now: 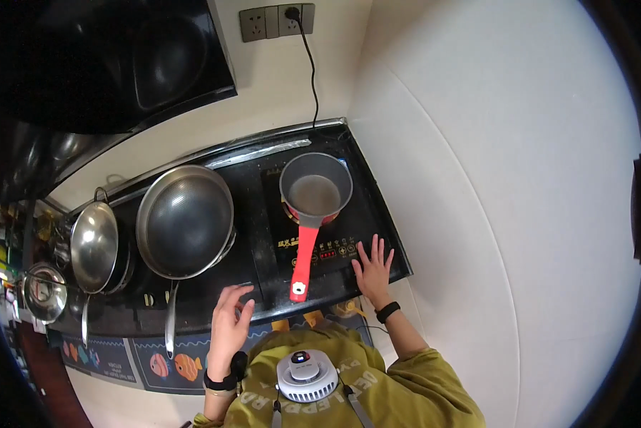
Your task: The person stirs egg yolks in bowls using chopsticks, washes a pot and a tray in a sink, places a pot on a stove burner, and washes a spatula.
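Note:
A grey saucepan [316, 187] with a red handle stands on a black induction cooktop [277, 214], its handle pointing towards me. Its inside looks grey; whether it holds liquid I cannot tell. My right hand [374, 273] lies with fingers spread at the right end of the cooktop's touch controls [327, 253], where red display lights show. Nothing is in it. My left hand [231, 316] hovers near the counter's front edge, left of the red handle, fingers loosely bent and apart, holding nothing. A large steel frying pan [186, 222] with a honeycomb-patterned inside stands left of the saucepan.
Farther left are a tilted steel pan [94, 247] and a round steel lid or pan [44, 292]. A black cord [313, 75] runs down from the wall socket [253, 25]. A white wall [433, 187] borders the counter's right side. A black range hood [176, 59] overhangs the upper left.

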`<control>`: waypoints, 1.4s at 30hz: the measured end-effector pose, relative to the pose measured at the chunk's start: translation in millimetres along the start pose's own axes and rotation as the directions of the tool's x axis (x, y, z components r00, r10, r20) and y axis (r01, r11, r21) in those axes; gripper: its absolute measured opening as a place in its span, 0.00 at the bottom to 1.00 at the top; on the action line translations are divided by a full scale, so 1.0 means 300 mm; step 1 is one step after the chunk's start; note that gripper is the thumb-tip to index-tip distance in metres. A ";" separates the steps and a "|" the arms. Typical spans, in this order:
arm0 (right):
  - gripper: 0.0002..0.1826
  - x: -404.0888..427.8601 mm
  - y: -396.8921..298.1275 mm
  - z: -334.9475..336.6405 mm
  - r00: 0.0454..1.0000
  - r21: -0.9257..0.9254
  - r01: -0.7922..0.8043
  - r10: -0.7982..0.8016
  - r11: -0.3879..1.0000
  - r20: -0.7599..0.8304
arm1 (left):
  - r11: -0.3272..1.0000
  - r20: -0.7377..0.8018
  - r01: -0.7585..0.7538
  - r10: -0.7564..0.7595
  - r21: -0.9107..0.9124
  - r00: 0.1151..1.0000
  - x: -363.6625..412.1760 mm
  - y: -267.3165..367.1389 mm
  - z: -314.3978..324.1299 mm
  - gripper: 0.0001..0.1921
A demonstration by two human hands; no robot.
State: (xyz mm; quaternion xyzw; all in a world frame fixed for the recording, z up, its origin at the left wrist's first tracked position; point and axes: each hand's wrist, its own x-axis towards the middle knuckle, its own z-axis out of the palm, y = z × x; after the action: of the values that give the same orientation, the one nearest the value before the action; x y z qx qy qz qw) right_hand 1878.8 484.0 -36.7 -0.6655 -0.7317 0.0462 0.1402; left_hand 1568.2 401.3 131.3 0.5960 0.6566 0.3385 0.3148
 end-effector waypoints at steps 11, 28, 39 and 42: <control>0.30 0.005 -0.033 -0.034 0.999 0.102 0.023 -0.018 0.994 -0.048 | 1.000 -0.025 -0.002 0.002 0.025 1.000 -0.009 -0.017 -0.013 0.12; 0.28 -0.012 -0.039 -0.029 0.999 0.114 0.042 -0.040 0.993 -0.021 | 1.000 -0.069 0.013 -0.013 -0.006 0.998 0.004 0.004 -0.036 0.11; 0.28 -0.013 -0.083 0.014 0.995 0.064 0.098 -0.099 0.993 0.017 | 0.999 -0.123 -0.039 0.043 0.031 0.991 0.017 -0.001 -0.041 0.12; 0.28 -0.011 -0.097 0.000 0.996 0.078 0.085 -0.083 0.993 -0.021 | 0.998 -0.138 -0.041 0.047 0.045 0.989 0.022 0.004 -0.054 0.12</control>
State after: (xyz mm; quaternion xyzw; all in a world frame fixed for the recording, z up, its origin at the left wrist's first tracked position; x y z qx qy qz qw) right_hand 1851.2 477.7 -30.0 -0.6285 -0.7553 0.0633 0.1746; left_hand 1555.1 406.8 141.6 0.5918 0.6707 0.3722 0.2479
